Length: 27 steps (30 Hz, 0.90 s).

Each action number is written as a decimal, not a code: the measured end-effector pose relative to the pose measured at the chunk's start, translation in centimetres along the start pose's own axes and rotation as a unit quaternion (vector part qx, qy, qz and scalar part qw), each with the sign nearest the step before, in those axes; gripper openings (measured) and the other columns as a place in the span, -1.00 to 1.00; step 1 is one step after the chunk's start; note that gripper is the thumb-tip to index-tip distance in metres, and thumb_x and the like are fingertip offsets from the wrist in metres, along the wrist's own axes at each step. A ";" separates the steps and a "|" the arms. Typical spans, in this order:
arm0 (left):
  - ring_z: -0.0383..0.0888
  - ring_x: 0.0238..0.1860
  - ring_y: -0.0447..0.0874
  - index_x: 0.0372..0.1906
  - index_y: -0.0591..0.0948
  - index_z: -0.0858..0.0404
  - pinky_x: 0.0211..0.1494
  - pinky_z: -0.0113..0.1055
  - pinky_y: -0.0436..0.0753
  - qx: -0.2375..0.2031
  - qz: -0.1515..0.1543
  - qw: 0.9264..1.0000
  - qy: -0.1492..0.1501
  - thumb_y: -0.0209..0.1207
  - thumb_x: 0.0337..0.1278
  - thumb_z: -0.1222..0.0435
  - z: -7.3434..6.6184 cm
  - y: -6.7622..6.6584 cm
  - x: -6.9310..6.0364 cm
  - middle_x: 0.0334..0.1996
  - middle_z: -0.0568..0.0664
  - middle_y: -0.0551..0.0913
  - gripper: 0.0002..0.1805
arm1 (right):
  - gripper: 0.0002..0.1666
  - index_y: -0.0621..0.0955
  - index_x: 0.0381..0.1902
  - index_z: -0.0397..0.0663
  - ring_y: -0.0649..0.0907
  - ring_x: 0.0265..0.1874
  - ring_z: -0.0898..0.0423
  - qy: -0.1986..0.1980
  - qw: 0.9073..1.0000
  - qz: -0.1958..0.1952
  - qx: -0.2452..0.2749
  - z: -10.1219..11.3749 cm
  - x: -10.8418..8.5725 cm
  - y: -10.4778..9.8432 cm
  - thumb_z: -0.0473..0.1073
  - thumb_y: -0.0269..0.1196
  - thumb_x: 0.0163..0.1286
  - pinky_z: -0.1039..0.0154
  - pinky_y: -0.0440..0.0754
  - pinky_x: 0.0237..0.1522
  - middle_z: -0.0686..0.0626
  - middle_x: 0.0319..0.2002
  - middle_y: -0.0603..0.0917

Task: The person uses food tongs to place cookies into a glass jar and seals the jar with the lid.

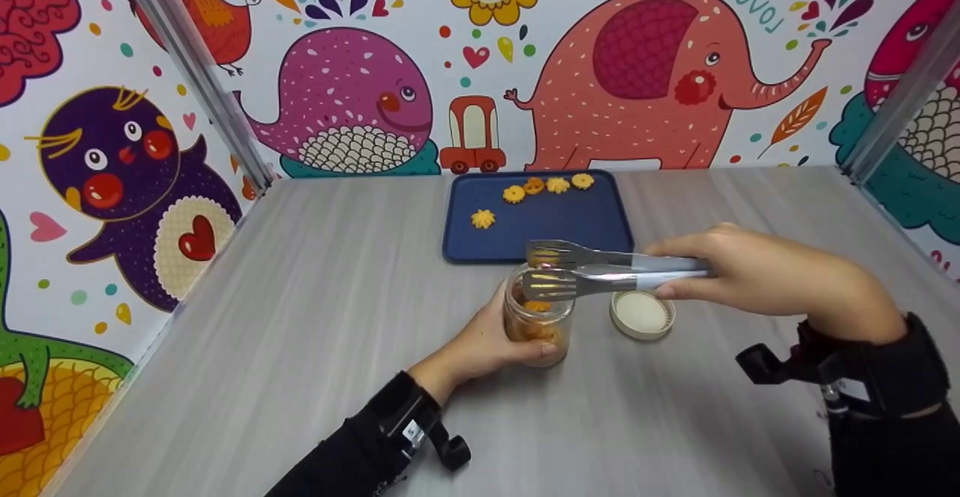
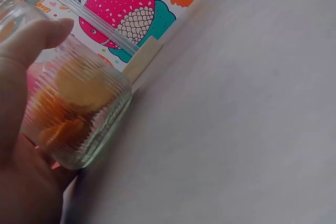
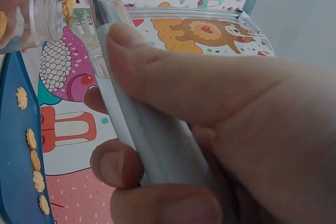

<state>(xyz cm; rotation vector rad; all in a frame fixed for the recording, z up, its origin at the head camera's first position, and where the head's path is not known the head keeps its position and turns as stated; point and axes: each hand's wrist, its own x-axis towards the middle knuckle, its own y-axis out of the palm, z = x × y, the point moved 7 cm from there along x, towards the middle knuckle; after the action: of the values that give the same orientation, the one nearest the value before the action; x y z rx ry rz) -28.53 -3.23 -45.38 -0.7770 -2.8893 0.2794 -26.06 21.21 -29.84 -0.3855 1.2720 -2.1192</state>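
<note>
Left hand (image 1: 484,343) is curled round the jar (image 1: 551,336); right hand (image 1: 757,268) pinches the tongs (image 1: 622,282), cookie (image 3: 69,3) between tips at its mouth. Off the jar: tray (image 1: 555,218) edge tight at 12 o'clock, lid (image 1: 643,313) at 3, table (image 1: 315,317) edge well away at 9. Wall print (image 1: 761,11): "LOVE", mirrored, 1 o'clock.

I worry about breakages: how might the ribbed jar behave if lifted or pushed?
The ribbed jar looks like glass, so it is probably stiff and fragile. Its ridges may make it less slippery. With its mouth uncovered, the cookies inside could spill if it tipped.
</note>
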 end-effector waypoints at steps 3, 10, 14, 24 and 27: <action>-0.14 0.45 0.46 0.69 0.08 0.09 0.61 -0.08 0.23 0.001 0.000 1.000 0.001 0.63 0.01 0.17 0.0 0.0 0.0 0.43 -0.08 0.52 0.23 | -0.36 0.68 0.33 -0.06 0.70 -0.23 0.26 0.005 1.000 0.001 0.001 0.0 0.0 0.0 0.20 0.37 0.48 0.26 0.74 -0.11 0.13 0.02 0.80; -0.14 0.46 0.45 0.70 0.06 0.09 0.62 -0.06 0.22 0.000 -0.001 1.000 -0.001 0.63 0.00 0.17 0.0 0.0 0.0 0.44 -0.07 0.53 0.26 | -0.35 0.67 0.35 -0.08 0.72 -0.19 0.27 0.012 1.000 0.003 0.007 -0.1 0.2 0.0 0.19 0.37 0.48 0.18 0.77 -0.04 0.08 0.06 0.80; -0.14 0.46 0.46 0.70 0.07 0.08 0.62 -0.05 0.22 0.002 0.000 1.000 -0.001 0.63 0.00 0.16 0.0 0.0 0.0 0.43 -0.08 0.53 0.25 | -0.36 0.67 0.35 -0.06 0.72 -0.19 0.27 0.014 1.000 0.004 0.011 -0.1 0.2 0.1 0.18 0.38 0.48 0.16 0.77 -0.02 0.09 0.06 0.80; -0.15 0.41 0.49 0.68 0.10 0.09 0.59 -0.10 0.27 -0.002 0.001 1.000 0.011 0.63 -0.01 0.14 -0.1 0.0 0.0 0.40 -0.08 0.54 0.23 | -0.29 0.65 0.36 -0.10 0.75 -0.13 0.23 0.020 1.000 -0.003 0.000 -0.2 0.2 0.0 0.23 0.38 0.46 0.06 0.79 0.00 0.05 0.07 0.80; -0.15 0.38 0.51 0.67 0.12 0.10 0.57 -0.11 0.32 -0.005 0.002 1.000 0.014 0.63 -0.01 0.14 -0.1 0.0 0.0 0.38 -0.07 0.55 0.20 | -0.26 0.64 0.37 -0.12 0.76 -0.09 0.20 0.019 1.000 -0.007 -0.003 -0.2 0.2 0.0 0.24 0.39 0.45 0.01 0.79 0.02 0.02 0.09 0.80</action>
<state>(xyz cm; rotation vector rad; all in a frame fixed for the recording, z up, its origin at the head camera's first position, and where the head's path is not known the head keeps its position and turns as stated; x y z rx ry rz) -28.50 -3.26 -45.25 -0.7808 -2.8651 0.2538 -26.31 21.23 -29.91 -0.3612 1.3016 -2.1442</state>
